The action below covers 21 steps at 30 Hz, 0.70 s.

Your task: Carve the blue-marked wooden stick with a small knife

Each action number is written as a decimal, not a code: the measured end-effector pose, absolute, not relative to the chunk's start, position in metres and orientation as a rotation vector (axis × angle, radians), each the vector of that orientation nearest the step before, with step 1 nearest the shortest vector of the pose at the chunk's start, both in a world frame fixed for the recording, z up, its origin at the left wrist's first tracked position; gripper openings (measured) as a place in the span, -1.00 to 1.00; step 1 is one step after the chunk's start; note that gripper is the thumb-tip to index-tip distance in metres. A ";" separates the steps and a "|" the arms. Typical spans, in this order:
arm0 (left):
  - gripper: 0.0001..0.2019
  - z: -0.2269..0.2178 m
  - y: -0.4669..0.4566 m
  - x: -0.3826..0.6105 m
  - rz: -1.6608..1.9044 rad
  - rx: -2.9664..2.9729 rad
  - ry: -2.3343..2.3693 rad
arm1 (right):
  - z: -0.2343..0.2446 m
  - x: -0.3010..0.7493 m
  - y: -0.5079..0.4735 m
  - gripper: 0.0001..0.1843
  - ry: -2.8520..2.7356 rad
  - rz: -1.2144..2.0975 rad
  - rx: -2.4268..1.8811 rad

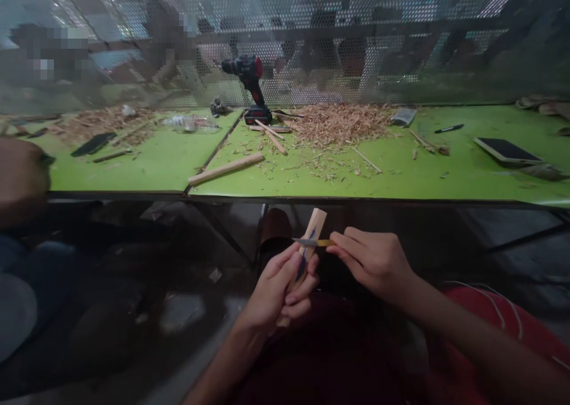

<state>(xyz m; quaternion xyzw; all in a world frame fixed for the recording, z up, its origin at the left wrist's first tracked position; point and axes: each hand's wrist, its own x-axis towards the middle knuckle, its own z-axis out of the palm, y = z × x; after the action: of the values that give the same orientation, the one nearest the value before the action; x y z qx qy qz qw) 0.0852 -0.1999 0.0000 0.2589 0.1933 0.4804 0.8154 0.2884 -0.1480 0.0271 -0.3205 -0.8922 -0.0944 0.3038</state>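
My left hand (279,287) is wrapped around a short pale wooden stick (314,227) with blue marks, holding it upright and tilted right, below the table's front edge. My right hand (371,259) grips a small knife (312,242) by its yellow handle. The blade lies crosswise against the stick just above my left thumb. Both hands are over my lap, in front of the green table (401,179).
On the table lie a pile of wood shavings (341,123), a red cordless drill (249,84), a long wooden dowel (226,168), thin sticks (274,138), a pen (449,128) and a phone (507,149). A mesh screen stands behind. Another person sits at left (22,179).
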 end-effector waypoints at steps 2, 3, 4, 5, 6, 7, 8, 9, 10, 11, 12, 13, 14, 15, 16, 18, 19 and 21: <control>-0.83 -0.001 -0.200 0.087 1.041 0.550 0.413 | 0.027 0.291 -0.145 -0.72 -2.382 -0.297 -0.860; -0.84 -0.001 -0.199 0.088 1.045 0.547 0.407 | 0.027 0.292 -0.143 -0.71 -2.388 -0.314 -0.866; -0.85 -0.001 -0.199 0.089 1.044 0.543 0.402 | 0.027 0.293 -0.140 -0.71 -2.392 -0.329 -0.870; -0.86 -0.001 -0.199 0.089 1.039 0.539 0.396 | 0.027 0.295 -0.138 -0.69 -2.395 -0.342 -0.867; -0.86 -0.001 -0.198 0.089 1.034 0.534 0.392 | 0.027 0.296 -0.136 -0.68 -2.400 -0.353 -0.856; -0.87 -0.001 -0.198 0.089 1.027 0.530 0.393 | 0.027 0.297 -0.134 -0.67 -2.405 -0.364 -0.848; -0.86 0.000 -0.198 0.088 1.022 0.527 0.399 | 0.027 0.298 -0.132 -0.65 -2.410 -0.378 -0.840; -0.86 0.000 -0.197 0.087 1.016 0.524 0.405 | 0.028 0.298 -0.131 -0.64 -2.415 -0.394 -0.833; -0.86 0.000 -0.197 0.087 1.010 0.523 0.410 | 0.028 0.299 -0.130 -0.63 -2.414 -0.414 -0.822; -0.86 0.000 -0.197 0.086 1.004 0.525 0.415 | 0.029 0.300 -0.128 -0.63 -2.411 -0.432 -0.811; -0.86 0.000 -0.196 0.086 0.998 0.528 0.419 | 0.030 0.301 -0.127 -0.63 -2.409 -0.447 -0.806; -0.86 0.001 -0.196 0.085 0.991 0.533 0.421 | 0.031 0.302 -0.126 -0.64 -2.410 -0.455 -0.806; -0.87 0.001 -0.196 0.085 0.987 0.538 0.419 | 0.032 0.303 -0.124 -0.64 -2.414 -0.457 -0.812; -0.87 0.002 -0.196 0.085 0.984 0.542 0.418 | 0.034 0.304 -0.123 -0.64 -2.421 -0.452 -0.825; -0.87 0.003 -0.196 0.085 0.982 0.545 0.417 | 0.035 0.305 -0.122 -0.64 -2.429 -0.442 -0.837; -0.86 0.004 -0.195 0.085 0.978 0.548 0.414 | 0.037 0.306 -0.122 -0.65 -2.437 -0.427 -0.841; -0.86 0.005 -0.195 0.086 0.978 0.548 0.414 | 0.037 0.306 -0.122 -0.64 -2.439 -0.428 -0.833; -0.85 0.005 -0.194 0.086 0.980 0.545 0.418 | 0.036 0.304 -0.122 -0.63 -2.438 -0.450 -0.824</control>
<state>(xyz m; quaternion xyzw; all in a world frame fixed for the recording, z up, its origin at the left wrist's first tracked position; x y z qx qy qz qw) 0.0857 -0.1938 0.0051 0.2566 0.1969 0.4612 0.8263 0.3043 -0.1221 0.0355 -0.3046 -0.9008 -0.1663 0.2612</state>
